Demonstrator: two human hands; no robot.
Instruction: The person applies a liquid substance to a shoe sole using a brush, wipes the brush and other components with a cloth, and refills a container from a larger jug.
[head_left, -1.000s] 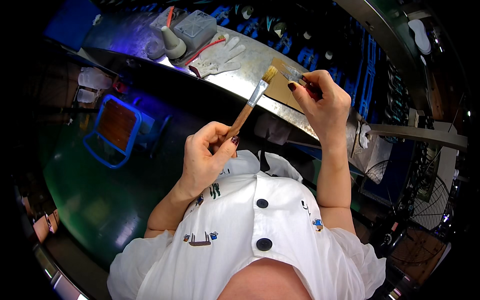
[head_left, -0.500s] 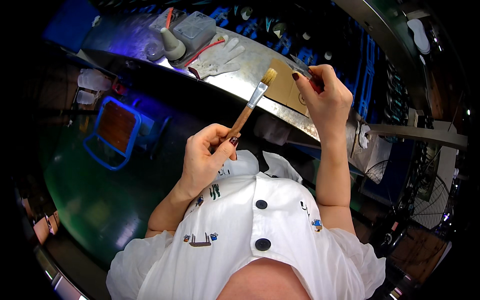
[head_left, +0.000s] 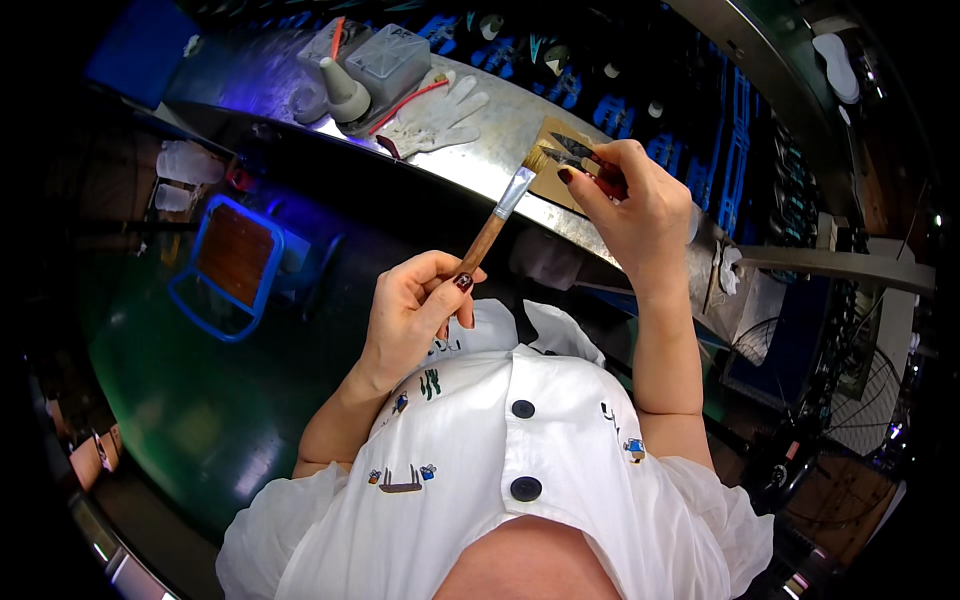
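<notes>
My left hand [head_left: 410,310] is closed around the wooden handle of a flat paintbrush [head_left: 487,238], which points up and to the right with its metal collar and pale bristles at the top. Up at the bristles, my right hand [head_left: 648,215] grips a pair of small snips [head_left: 572,153] with dark, pointed blades and a red handle. The blades are parted and lie at the bristle tip; whether they touch the bristles I cannot tell. Behind them a piece of brown cardboard [head_left: 556,192] lies on the metal bench [head_left: 510,108].
On the bench lie a white knit glove [head_left: 440,125], a grey cone-topped bottle [head_left: 345,95] and a clear plastic box [head_left: 390,58]. Beyond runs a dark surface with blue shapes [head_left: 612,118]. A blue-framed chair [head_left: 230,262] stands at left, a wire fan guard [head_left: 862,400] at right.
My right hand has moved left and slightly down, bringing the snips from beside the brush to its bristles. The blades show more clearly now. The left hand and brush have barely shifted.
</notes>
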